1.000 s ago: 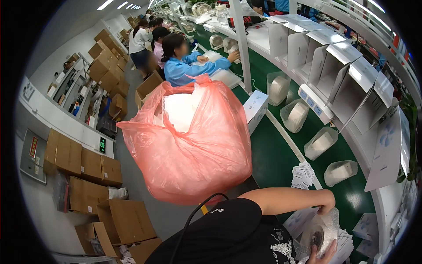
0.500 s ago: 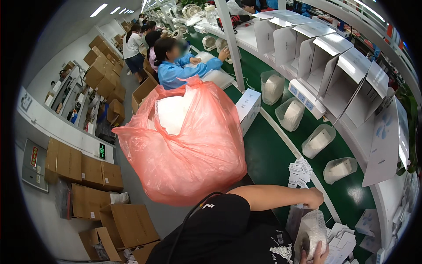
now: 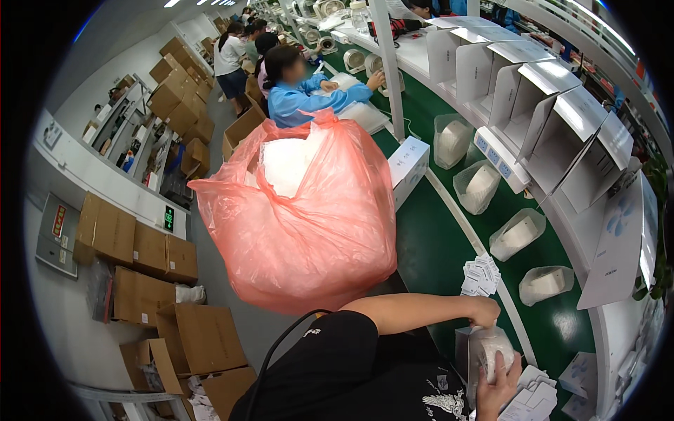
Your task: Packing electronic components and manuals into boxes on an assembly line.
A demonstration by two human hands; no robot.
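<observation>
A white, rounded item in clear bubble wrap is at the lower right, close to my body. My right hand wraps its fingers and thumb round the near side of it. My left hand reaches across from the left, bent downward at the top of the wrapped item. Its fingers are curled, and their tips are hidden, so what they grip does not show. Against the wrapped item's left side stands a pale grey carton, partly covered by it.
A big pink plastic bag of white pieces bulges at the table's left edge. Bubble-wrapped items line the green table, with paper slips and white folded papers nearby. Open white cartons fill the shelf. A co-worker in blue sits beyond.
The wrapped item has moved up against the carton and tilted. My right hand has shifted up onto its side, and my left hand has come down and slightly left to its top. The view has turned slightly.
</observation>
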